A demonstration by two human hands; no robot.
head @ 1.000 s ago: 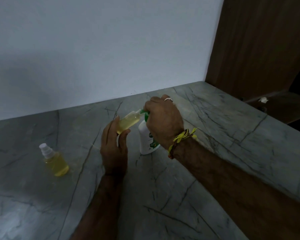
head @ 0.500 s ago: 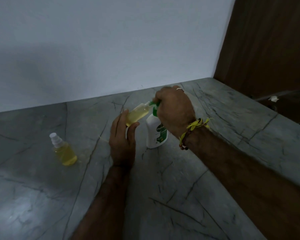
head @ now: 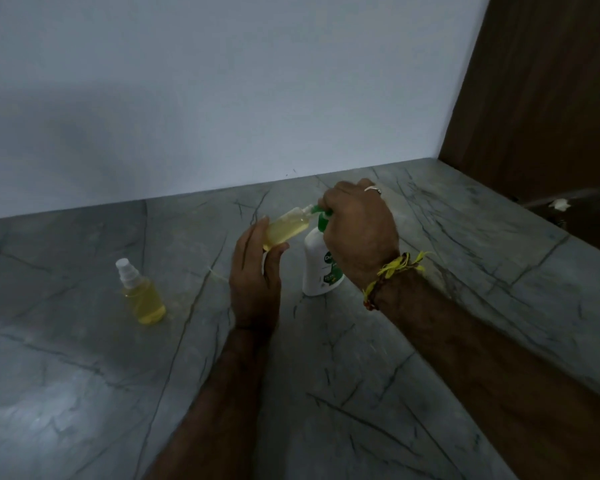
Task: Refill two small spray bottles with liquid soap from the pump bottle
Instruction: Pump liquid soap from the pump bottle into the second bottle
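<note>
My left hand (head: 255, 271) holds a small clear spray bottle (head: 288, 228) with yellow liquid, uncapped and tilted, its mouth up against the green nozzle of the pump bottle. The white pump bottle (head: 321, 268) stands upright on the grey stone counter (head: 361, 393). My right hand (head: 359, 230) is curled over its green pump head, hiding most of it. A second small spray bottle (head: 141, 292), with a white spray cap and yellow liquid inside, stands upright to the left, apart from both hands.
A white wall runs behind the counter. A dark wooden panel (head: 541, 81) rises at the right, with a dark ledge below it holding a small white scrap (head: 560, 204). The counter's right edge drops off near there.
The hands and both bottles keep the same pose; only the view has shifted, so everything sits a little further right and higher in the frame.
</note>
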